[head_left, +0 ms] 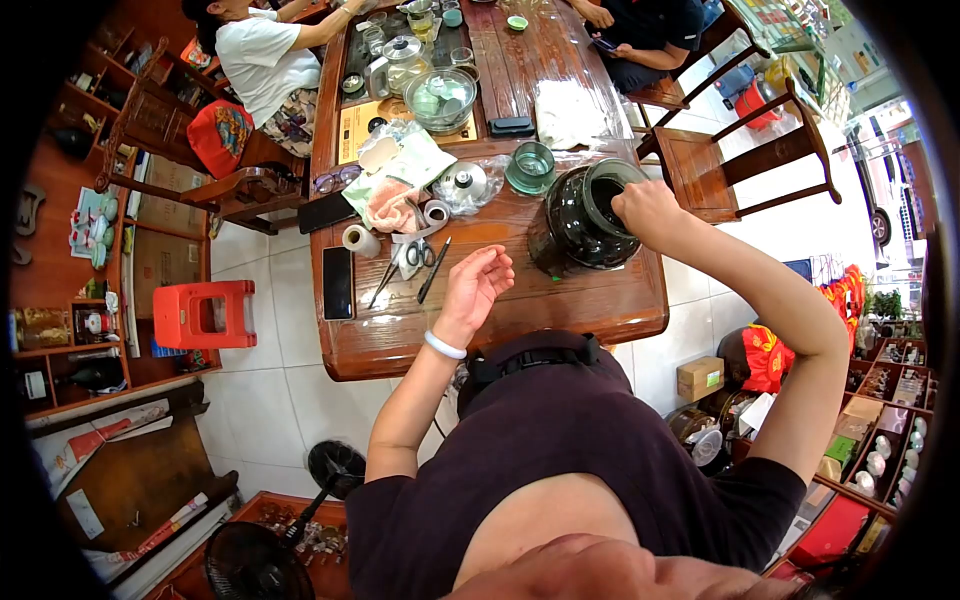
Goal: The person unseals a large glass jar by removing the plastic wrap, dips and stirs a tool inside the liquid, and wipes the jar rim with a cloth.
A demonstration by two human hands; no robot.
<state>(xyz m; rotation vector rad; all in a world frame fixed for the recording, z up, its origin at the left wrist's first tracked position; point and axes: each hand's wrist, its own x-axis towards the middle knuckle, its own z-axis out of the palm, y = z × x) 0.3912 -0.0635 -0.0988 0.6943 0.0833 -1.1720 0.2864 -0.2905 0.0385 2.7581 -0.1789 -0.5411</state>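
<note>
My right hand [648,213] is closed at the mouth of a large dark glass jar [575,235], its fingertips hidden by the jar's rim. What it holds, if anything, does not show. The jar stands upright near the table's right corner. My left hand [480,285], with a pale bangle [445,346] at the wrist, hovers over the table's near edge, palm up, fingers slightly bent and nothing in it. Left of it lie a black pen [434,270], black-handled scissors [420,254] and tweezers [383,282]. A green glass bowl [530,168] sits behind the jar.
On the wooden table [480,350] are a phone [338,284], tape rolls [361,240], a pink cloth [392,205], a metal lid [463,185] and a glass teapot [405,65]. Two people sit at the far sides. A red stool [205,313] stands left, a wooden chair [700,170] right.
</note>
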